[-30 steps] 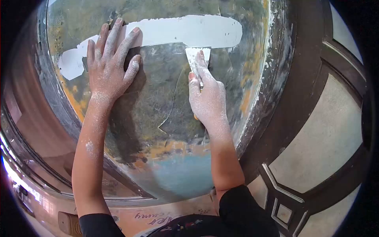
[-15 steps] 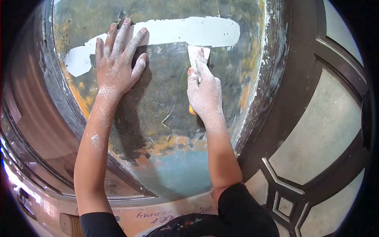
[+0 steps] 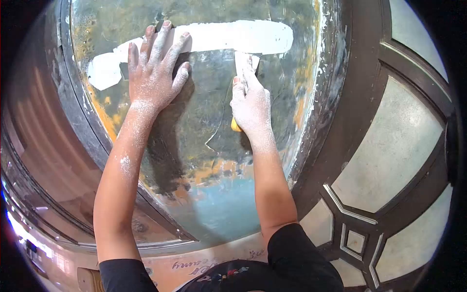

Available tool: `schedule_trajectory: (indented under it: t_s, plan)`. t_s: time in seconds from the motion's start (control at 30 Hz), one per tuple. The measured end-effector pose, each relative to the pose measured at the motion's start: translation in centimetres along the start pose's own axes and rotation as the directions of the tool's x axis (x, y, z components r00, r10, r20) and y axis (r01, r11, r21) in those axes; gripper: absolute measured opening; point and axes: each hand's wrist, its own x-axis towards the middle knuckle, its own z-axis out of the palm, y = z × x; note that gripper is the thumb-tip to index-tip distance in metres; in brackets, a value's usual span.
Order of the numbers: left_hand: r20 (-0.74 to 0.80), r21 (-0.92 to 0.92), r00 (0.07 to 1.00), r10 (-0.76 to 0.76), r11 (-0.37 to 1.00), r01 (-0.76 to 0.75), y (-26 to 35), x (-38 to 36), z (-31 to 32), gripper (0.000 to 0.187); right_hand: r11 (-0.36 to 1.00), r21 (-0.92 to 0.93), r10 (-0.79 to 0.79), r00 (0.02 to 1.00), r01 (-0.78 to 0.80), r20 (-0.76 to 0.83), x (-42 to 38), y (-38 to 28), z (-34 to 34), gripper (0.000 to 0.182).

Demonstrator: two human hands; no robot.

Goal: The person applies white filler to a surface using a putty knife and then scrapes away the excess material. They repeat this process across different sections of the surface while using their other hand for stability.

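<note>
A white band of what looks like putty [image 3: 228, 36] runs across a worn, mottled grey-green wall panel [image 3: 204, 92]. My left hand [image 3: 154, 80] lies on the panel with fingers spread, its fingertips over the left half of the band. Dried white powder coats its fingers and wrist. In my right hand [image 3: 253, 100] is a putty knife [image 3: 240, 62], gripped with a finger stretched along the blade. The blade's tip meets the lower edge of the band toward its right end. A yellow bit of the handle shows below my palm.
Dark wooden framing with pale panels [image 3: 389, 151] stands to the right. On the left is a glossy brown surface [image 3: 53, 146] behind a dark frame. Bare orange and pale blue patches [image 3: 224, 202] show low on the panel. A thin crack [image 3: 211, 141] marks its middle.
My left hand has shifted slightly right along the band. My right hand and the putty knife stay at nearly the same spot on the band's lower edge. The whole view has turned a little.
</note>
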Motion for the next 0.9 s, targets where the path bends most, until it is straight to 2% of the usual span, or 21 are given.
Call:
schedule_trajectory:
  t_s: [0.17, 0.27, 0.4, 0.53, 0.67, 0.77, 0.83, 0.9]
  plan:
    - [0.015, 0.005, 1.000, 0.010, 1.000, -0.010, 0.1, 0.0, -0.3, 0.062, 0.995, -0.078, -0.063, 0.997, 0.058, -0.053, 0.1, 0.3, 0.5, 0.056]
    - [0.019, 0.015, 1.000, 0.009, 1.000, -0.009, 0.2, 0.2, -0.3, 0.062, 1.000, 0.019, -0.009, 0.999, 0.010, -0.049, 0.1, 0.3, 0.9, 0.055]
    - [0.044, 0.026, 0.999, 0.001, 1.000, -0.003, 0.2, 0.1, -0.5, 0.061, 0.999, -0.040, -0.037, 0.997, 0.034, -0.074, 0.1, 0.1, 1.1, 0.056]
    - [0.041, 0.027, 0.999, 0.009, 1.000, -0.010, 0.2, 0.1, -0.4, 0.062, 0.996, 0.076, 0.040, 0.999, -0.041, 0.004, -0.2, -0.1, 0.6, 0.054]
    - [0.031, 0.014, 0.999, 0.009, 1.000, -0.010, 0.1, 0.1, -0.5, 0.062, 0.998, -0.031, 0.059, 0.998, -0.058, 0.015, -0.7, -1.6, 0.3, 0.054]
    - [0.034, 0.013, 0.999, 0.008, 1.000, -0.009, 0.2, 0.1, -0.2, 0.061, 1.000, 0.008, 0.028, 0.999, -0.027, -0.023, 0.1, -1.5, 1.0, 0.054]
    - [0.012, 0.003, 1.000, 0.013, 1.000, -0.013, 0.1, 0.0, -0.2, 0.061, 0.998, 0.011, 0.067, 0.997, -0.067, -0.039, 0.1, -1.5, 1.2, 0.052]
    - [0.037, 0.017, 0.999, 0.005, 1.000, -0.005, 0.1, 0.1, -0.3, 0.062, 1.000, -0.019, 0.003, 0.998, -0.005, -0.058, 0.3, -0.8, 1.6, 0.043]
